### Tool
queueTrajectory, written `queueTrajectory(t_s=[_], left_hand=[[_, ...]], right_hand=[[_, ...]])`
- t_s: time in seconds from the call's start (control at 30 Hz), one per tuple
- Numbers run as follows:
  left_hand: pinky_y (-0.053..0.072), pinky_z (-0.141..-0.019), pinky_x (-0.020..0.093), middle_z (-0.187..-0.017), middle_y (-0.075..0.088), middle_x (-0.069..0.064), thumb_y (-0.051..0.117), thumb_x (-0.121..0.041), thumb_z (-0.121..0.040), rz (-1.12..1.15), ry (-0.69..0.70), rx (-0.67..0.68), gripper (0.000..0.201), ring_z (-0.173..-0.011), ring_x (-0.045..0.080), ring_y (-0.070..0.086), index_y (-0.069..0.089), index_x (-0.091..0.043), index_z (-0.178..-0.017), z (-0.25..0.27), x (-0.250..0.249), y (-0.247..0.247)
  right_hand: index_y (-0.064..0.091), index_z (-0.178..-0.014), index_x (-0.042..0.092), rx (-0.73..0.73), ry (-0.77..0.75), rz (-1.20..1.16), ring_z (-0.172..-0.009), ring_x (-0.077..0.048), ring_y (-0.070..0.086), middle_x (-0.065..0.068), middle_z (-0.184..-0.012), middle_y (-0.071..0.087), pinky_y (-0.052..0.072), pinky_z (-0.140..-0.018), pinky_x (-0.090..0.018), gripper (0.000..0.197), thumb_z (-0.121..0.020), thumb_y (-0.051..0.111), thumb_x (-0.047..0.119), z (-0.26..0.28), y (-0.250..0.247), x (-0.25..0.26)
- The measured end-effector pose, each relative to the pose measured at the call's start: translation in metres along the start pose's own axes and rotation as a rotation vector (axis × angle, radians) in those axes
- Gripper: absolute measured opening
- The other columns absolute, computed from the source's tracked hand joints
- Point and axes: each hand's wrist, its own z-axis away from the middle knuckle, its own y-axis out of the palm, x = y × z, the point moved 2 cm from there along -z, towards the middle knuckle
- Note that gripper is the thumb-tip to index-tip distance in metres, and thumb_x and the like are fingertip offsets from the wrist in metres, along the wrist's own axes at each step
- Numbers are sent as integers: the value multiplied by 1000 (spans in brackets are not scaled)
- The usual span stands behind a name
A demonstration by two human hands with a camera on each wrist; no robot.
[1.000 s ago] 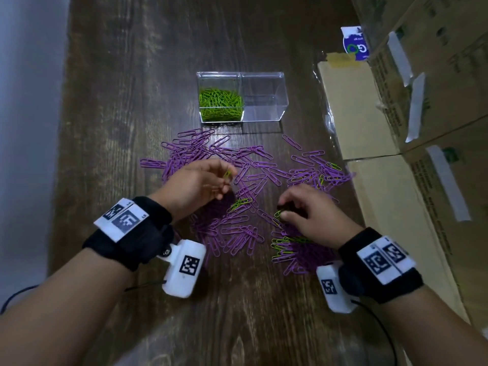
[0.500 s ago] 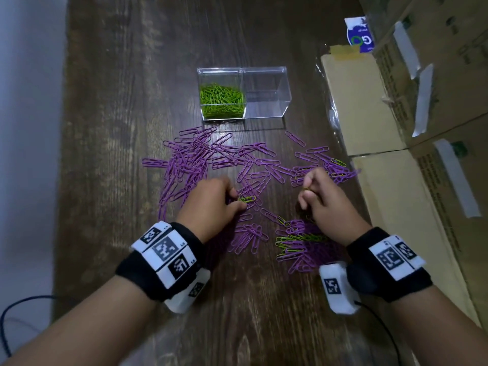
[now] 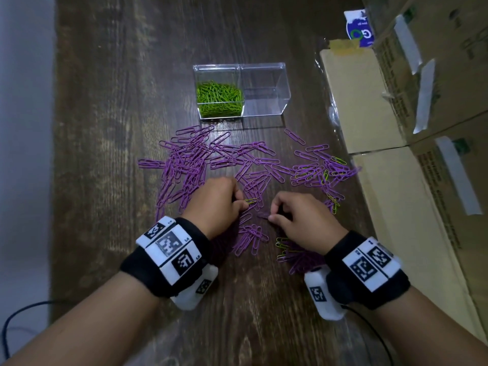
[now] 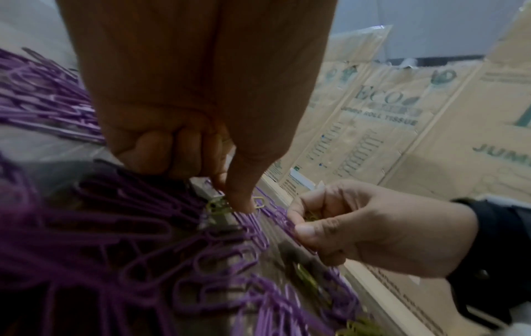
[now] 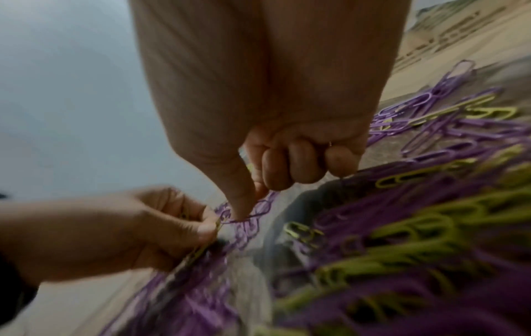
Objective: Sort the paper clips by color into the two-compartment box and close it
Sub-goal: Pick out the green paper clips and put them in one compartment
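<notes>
A clear two-compartment box [image 3: 239,66] stands at the far middle of the table. Its left compartment holds green paper clips [image 3: 219,97]; the right one has nothing in it. Purple clips [image 3: 190,159] lie spread in front of it, with a few green ones mixed in at the right [image 3: 339,161] and by my right wrist [image 3: 281,243]. My left hand [image 3: 247,203] pinches a green clip [image 3: 250,200] [image 4: 260,202] that lies on the pile. Close beside it, my right hand [image 3: 272,217] keeps green clips [image 4: 311,216] in its curled fingers, and its thumb tip touches a purple clip [image 5: 258,210].
Taped cardboard boxes [image 3: 396,207] line the right side, tight against the clip pile. A blue and white card [image 3: 359,27] lies at the far right. A black cable [image 3: 15,320] hangs off the table's left edge.
My right hand has moved left and nearer, from the right-hand cluster to beside the left hand. The left hand came down onto a green clip and stays on it.
</notes>
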Motion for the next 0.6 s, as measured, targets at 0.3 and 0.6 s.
queueTrajectory(t_s=[0.3, 0.6], left_hand=[[30, -49, 19, -60, 42, -2, 50, -12, -94, 704, -159, 154, 25, -49, 6, 36, 48, -15, -69, -2, 11, -21], [37, -50, 18, -60, 52, 0, 40, 8, -93, 950, -51, 244, 24, -54, 11, 45, 38, -13, -82, 1, 7, -17]], right_hand=[[62, -85, 6, -205, 19, -587, -44, -1, 28, 7, -55, 29, 29, -48, -14, 4, -89, 61, 7, -22, -30, -1], [61, -72, 22, -92, 184, -86, -53, -4, 45, 8, -56, 49, 34, -51, -26, 23, -70, 79, 36, 4, -20, -22]])
